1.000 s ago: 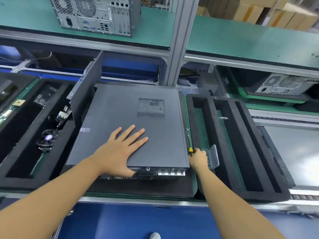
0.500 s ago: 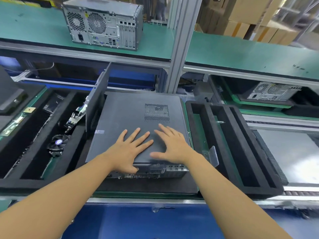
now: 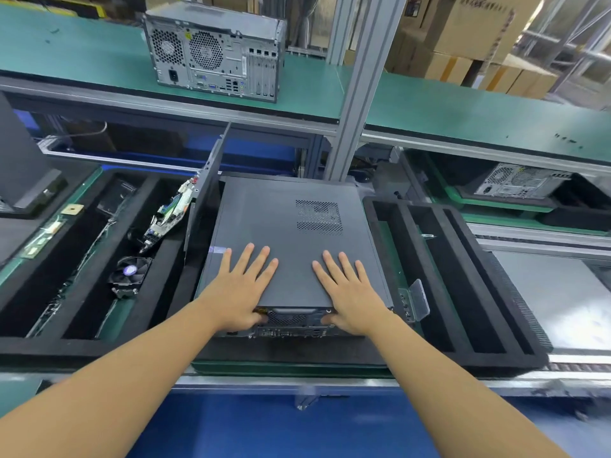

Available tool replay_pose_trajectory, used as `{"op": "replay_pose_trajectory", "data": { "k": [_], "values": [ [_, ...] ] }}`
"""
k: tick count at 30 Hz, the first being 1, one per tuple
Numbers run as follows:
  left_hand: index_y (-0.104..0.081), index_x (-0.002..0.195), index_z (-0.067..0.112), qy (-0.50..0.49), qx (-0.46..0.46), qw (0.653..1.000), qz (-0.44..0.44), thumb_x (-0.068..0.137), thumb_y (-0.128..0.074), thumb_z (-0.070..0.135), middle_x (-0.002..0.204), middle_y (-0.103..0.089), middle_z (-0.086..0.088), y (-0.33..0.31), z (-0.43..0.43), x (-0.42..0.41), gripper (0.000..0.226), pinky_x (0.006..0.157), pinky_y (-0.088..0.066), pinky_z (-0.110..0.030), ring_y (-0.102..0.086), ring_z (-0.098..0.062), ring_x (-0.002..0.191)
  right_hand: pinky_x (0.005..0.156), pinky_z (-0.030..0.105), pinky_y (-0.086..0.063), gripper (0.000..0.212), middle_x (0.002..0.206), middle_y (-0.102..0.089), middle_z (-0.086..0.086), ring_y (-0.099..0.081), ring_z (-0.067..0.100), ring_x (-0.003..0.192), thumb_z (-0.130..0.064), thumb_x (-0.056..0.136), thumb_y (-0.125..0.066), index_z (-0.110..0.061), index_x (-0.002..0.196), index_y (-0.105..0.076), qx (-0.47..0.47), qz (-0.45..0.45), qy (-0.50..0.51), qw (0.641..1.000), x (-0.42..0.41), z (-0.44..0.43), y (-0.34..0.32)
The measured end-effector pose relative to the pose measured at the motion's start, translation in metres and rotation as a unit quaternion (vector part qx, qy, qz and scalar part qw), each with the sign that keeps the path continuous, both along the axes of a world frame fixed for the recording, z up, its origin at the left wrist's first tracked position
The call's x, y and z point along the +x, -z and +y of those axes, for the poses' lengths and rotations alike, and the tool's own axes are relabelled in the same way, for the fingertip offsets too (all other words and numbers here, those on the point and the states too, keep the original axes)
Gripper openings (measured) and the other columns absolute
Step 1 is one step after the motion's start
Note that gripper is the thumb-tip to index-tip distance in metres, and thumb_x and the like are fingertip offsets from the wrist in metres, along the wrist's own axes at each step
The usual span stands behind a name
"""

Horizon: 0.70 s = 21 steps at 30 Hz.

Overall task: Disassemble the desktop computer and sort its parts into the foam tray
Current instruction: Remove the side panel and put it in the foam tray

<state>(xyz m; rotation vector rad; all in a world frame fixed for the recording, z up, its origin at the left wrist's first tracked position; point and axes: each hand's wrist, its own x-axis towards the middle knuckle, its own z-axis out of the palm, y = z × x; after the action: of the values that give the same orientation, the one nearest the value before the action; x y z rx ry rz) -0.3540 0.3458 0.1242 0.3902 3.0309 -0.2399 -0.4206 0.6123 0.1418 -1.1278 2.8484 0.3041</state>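
**While both hands press flat on the cover, case opening is the step in hand**

Since the computer [image 3: 291,259] lies on its side on the counter [image 3: 231,381] with its cover [image 3: 284,226] on, this looks like an early step: getting the case open. It sits between two foam trays, ports facing the person.

The left hand [image 3: 241,289] and right hand [image 3: 347,292] lie palm down on the near end of the cover, apart from each other. The left fingers [image 3: 261,259] and right fingers [image 3: 334,264] are straight and spread, flat on the metal and gripping nothing. Both thumbs drop over the near edge onto the port face.

Next move, as a guess: slide the cover along the case, then lift it off. That needs even pressure from both palms so it does not jam.

The left foam tray [image 3: 66,347] holds a fan [image 3: 129,276] and a circuit board [image 3: 168,213]. A dark panel [image 3: 208,193] stands upright beside the computer. The right foam tray [image 3: 496,358] shows bare slots, with a clear plastic box [image 3: 418,300] at its near-left edge.
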Motion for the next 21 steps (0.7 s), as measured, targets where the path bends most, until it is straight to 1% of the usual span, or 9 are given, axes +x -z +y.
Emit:
{"op": "replay_pose_trajectory", "data": {
  "k": [3,6,11,13,17,19,21],
  "values": [
    [0.020,0.153,0.016,-0.001,-0.005,1.000,0.009,0.090,-0.047,0.059,0.162,0.021,-0.012,0.001,0.003,0.009,0.102,0.116,0.000,-0.065,0.018,-0.040,0.148,0.120,0.054,0.000,0.100,0.164,0.013,0.007,0.008,0.039,0.149,-0.047,0.092,-0.059,-0.022,0.155,0.014,-0.008,0.007,0.006,1.000,0.011,0.003,0.003],
    [0.019,0.154,0.015,-0.002,-0.007,1.000,0.003,0.094,-0.045,0.054,0.162,0.021,-0.013,-0.002,0.005,0.012,0.096,0.117,-0.001,-0.065,0.017,-0.040,0.148,0.120,0.053,-0.001,0.096,0.164,0.013,0.008,0.008,0.039,0.149,-0.036,0.094,-0.059,-0.020,0.155,0.013,-0.007,0.012,0.013,1.000,0.017,0.003,0.003],
    [0.022,0.153,0.017,-0.004,-0.006,1.000,-0.028,0.096,-0.043,0.053,0.162,0.024,-0.011,-0.012,0.005,0.012,0.094,0.117,0.000,-0.064,0.019,-0.039,0.148,0.119,0.053,0.001,0.095,0.163,0.017,0.008,0.011,0.039,0.149,-0.032,0.096,-0.058,-0.021,0.155,0.015,0.008,-0.009,0.013,1.000,0.012,0.001,-0.001],
    [0.023,0.153,0.018,0.003,-0.009,0.998,-0.054,0.097,-0.043,0.053,0.161,0.026,-0.010,-0.018,0.003,0.010,0.093,0.117,0.000,-0.064,0.021,-0.038,0.148,0.119,0.053,-0.001,0.094,0.163,0.018,0.007,0.011,0.039,0.149,-0.031,0.096,-0.058,-0.022,0.154,0.015,0.019,-0.031,0.009,0.999,0.008,0.001,-0.006],
    [0.020,0.154,0.023,0.011,-0.001,0.996,-0.086,0.098,-0.046,0.048,0.162,0.023,-0.005,-0.038,-0.001,0.006,0.090,0.118,-0.002,-0.064,0.018,-0.037,0.149,0.120,0.053,-0.011,0.091,0.164,0.012,0.007,0.003,0.038,0.150,-0.030,0.096,-0.060,-0.022,0.155,0.009,0.036,-0.059,-0.007,0.998,0.003,-0.001,-0.027],
    [0.016,0.155,0.027,0.022,0.002,0.995,-0.094,0.098,-0.048,0.044,0.164,0.019,-0.001,-0.055,-0.005,0.002,0.088,0.118,-0.005,-0.063,0.012,-0.035,0.150,0.120,0.052,-0.015,0.088,0.164,0.007,0.006,-0.003,0.037,0.149,-0.032,0.096,-0.060,-0.022,0.156,0.004,0.028,-0.069,-0.013,0.997,0.001,-0.001,-0.042],
    [0.011,0.156,0.029,0.025,0.009,0.995,-0.094,0.096,-0.049,0.037,0.165,0.012,0.003,-0.076,-0.010,-0.001,0.085,0.119,-0.010,-0.059,0.005,-0.031,0.152,0.119,0.050,-0.017,0.082,0.164,0.000,0.004,-0.008,0.035,0.149,-0.032,0.096,-0.058,-0.022,0.156,-0.002,0.009,-0.080,-0.016,0.997,-0.002,-0.001,-0.063]
  ]
}}
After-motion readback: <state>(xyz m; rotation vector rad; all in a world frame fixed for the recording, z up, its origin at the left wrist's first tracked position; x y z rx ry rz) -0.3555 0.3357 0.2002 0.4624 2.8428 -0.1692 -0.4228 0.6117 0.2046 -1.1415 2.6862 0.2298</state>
